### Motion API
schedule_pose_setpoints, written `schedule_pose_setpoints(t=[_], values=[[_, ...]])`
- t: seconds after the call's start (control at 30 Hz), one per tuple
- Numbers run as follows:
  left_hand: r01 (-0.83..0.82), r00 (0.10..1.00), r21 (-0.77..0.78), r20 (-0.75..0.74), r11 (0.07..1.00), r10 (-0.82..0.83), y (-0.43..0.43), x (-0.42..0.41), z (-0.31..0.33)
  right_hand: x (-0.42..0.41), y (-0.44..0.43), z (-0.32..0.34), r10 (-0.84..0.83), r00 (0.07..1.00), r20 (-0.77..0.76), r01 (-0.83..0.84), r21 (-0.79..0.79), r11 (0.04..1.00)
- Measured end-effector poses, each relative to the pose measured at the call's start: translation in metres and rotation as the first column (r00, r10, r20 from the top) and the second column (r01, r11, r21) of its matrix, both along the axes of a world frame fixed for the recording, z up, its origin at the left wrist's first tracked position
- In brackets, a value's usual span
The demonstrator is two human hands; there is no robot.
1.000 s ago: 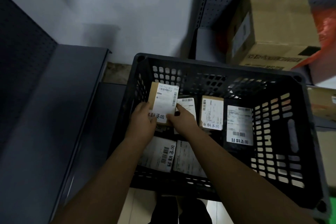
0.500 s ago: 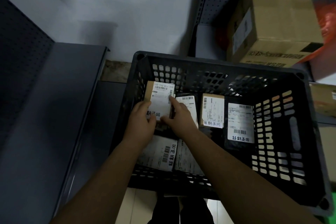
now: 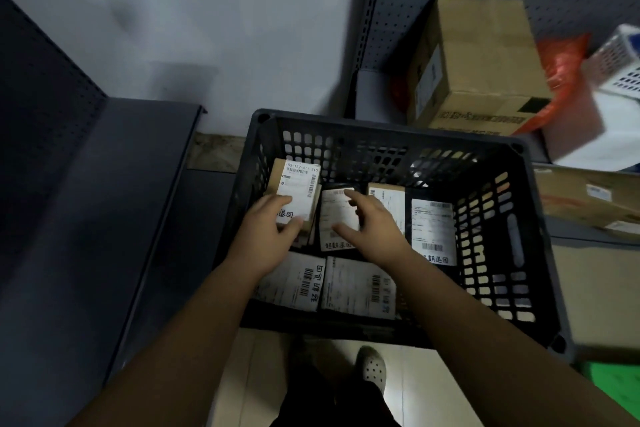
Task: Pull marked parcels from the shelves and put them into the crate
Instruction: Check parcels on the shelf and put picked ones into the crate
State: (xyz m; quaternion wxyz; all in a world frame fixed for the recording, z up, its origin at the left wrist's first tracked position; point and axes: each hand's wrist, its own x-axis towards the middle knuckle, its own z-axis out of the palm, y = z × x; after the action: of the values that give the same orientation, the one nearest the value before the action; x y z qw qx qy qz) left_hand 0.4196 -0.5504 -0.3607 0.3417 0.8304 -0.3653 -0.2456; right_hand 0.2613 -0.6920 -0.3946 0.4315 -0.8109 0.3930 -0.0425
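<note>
A black slatted crate [image 3: 509, 253] stands on the floor before me and holds several labelled parcels. My left hand [image 3: 266, 232] grips a small brown parcel with a white label [image 3: 299, 187] at the crate's back left corner, fingers over the label and thumb at its lower right edge. Apart from that parcel, my right hand [image 3: 372, 222] hovers with spread fingers over a neighbouring dark parcel with a white label [image 3: 337, 215]. More labelled parcels lie to the right [image 3: 433, 229] and along the near side [image 3: 356, 288].
A dark metal shelf [image 3: 104, 201] runs along the left, bare on top. At the back right, a big cardboard box [image 3: 478, 62] sits on a pegboard shelf beside an orange bag [image 3: 561, 69] and a white basket [image 3: 620, 62]. My shoe [image 3: 374, 367] is below the crate.
The small brown parcel went down into the crate's back left corner. My right hand let go of it and shifted right, over the neighbouring parcel.
</note>
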Motion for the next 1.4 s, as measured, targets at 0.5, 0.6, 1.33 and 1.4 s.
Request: schedule_pose_setpoints(t=[0.5, 0.6, 1.33, 1.4], values=[[0.069, 0.910, -0.169, 0.414, 0.983, 0.007, 0.076, -0.107, 0.148, -0.102, 0.037, 0.176, 0.374, 0.914, 0.158, -0.282, -0.415, 0.865], [-0.036, 0.900, -0.241, 0.415, 0.970, 0.136, 0.120, -0.142, 0.185, -0.121, 0.061, 0.215, 0.453, 0.863, 0.223, -0.314, -0.464, 0.828], [-0.794, 0.209, -0.393, 0.540, 0.464, 0.815, 0.686, -0.497, 0.274, -0.218, 0.609, 0.309, 0.933, -0.026, 0.358, -0.804, -0.562, 0.193], [-0.846, 0.108, -0.393, 0.536, 0.361, 0.837, 0.736, -0.551, 0.274, -0.246, 0.677, 0.308, 0.922, -0.137, 0.361, -0.825, -0.557, 0.095]])
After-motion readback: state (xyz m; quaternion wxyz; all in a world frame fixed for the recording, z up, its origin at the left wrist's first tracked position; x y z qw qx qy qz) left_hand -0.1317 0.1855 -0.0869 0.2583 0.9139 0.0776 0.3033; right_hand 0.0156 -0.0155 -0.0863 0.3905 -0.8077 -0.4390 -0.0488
